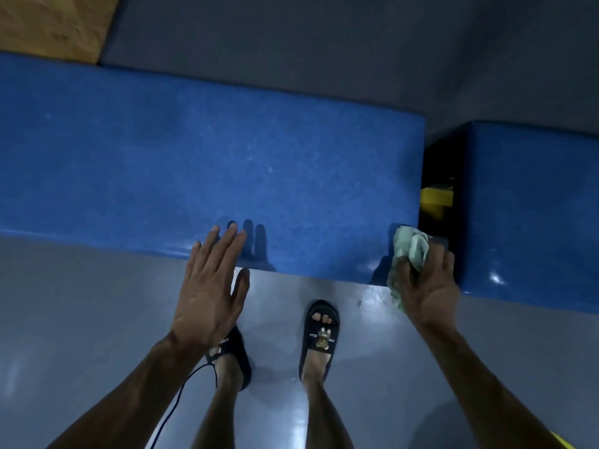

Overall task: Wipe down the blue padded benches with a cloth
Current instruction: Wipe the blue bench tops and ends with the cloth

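A long blue padded bench [201,163] runs across the view in front of me. A second blue bench [531,202] stands to its right, past a dark gap. My right hand [428,283] grips a crumpled pale green cloth [411,251] at the near right corner of the long bench. My left hand [210,283] hovers flat with straight fingers over the bench's near edge, holding nothing; its fingertips cast shadows on the padding.
My feet in black slides [319,338] stand on the shiny grey floor [81,319] just before the bench. A yellow object [436,199] sits in the gap between the benches. A wooden board [48,24] lies at the far left. A thin black cord [181,393] hangs by my left leg.
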`<state>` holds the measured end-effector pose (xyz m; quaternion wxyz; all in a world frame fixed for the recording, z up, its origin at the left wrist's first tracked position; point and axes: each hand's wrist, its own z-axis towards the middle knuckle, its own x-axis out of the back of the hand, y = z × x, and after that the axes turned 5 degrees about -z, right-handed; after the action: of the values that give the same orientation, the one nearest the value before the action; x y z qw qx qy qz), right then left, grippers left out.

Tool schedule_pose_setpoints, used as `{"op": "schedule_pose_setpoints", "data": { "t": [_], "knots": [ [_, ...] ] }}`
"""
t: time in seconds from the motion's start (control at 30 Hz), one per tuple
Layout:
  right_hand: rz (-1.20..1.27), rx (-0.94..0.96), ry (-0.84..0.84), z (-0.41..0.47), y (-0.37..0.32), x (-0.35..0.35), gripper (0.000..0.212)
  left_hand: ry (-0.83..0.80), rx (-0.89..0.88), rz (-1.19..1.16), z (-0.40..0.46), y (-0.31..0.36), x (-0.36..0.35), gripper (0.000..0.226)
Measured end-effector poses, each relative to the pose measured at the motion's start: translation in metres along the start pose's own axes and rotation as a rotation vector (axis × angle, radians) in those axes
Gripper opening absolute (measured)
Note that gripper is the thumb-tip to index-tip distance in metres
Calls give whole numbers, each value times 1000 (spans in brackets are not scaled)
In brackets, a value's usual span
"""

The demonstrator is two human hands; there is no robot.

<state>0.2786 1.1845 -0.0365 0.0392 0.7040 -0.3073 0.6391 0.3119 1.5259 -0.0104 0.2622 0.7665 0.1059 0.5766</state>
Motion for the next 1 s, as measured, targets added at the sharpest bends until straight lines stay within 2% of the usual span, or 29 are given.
{"op": "schedule_pose_setpoints", "data": {
  "t": [0.1,0.23,0.37,0.47,0.6,0.67,0.73,0.8,0.87,0.93,1.0],
  "knots": [
    [-1,31,-5,-2,4,1,48,-12,-26,-14,3,-3,2,60],
    [115,-208,35,10,12,-4,42,-19,-36,-31,8,-3,4,60],
    [71,-261,136,3,-15,-13,41,-46,-32,-24,14,-8,4,61],
    [103,-81,153,-21,-61,-24,42,-67,-34,-18,16,-13,7,61],
    [36,220,-68,-43,-140,-57,49,-80,-35,-4,14,-23,14,61],
    [-42,358,-146,-37,-151,-59,53,-74,-38,-10,14,-31,19,61],
    [-92,409,-192,-23,-129,-45,53,-62,-32,-22,13,-41,25,61],
    [-136,337,-123,-9,-90,-24,51,-55,-22,-21,12,-51,31,61],
    [-158,134,-33,0,-59,-2,42,-43,-15,-24,9,-62,34,61],
    [-190,-4,-1,-3,-56,1,41,-36,4,-34,6,-74,37,62],
    [-163,-36,22,-12,-79,-14,44,-31,17,-39,2,-84,40,62]
  ]
}}
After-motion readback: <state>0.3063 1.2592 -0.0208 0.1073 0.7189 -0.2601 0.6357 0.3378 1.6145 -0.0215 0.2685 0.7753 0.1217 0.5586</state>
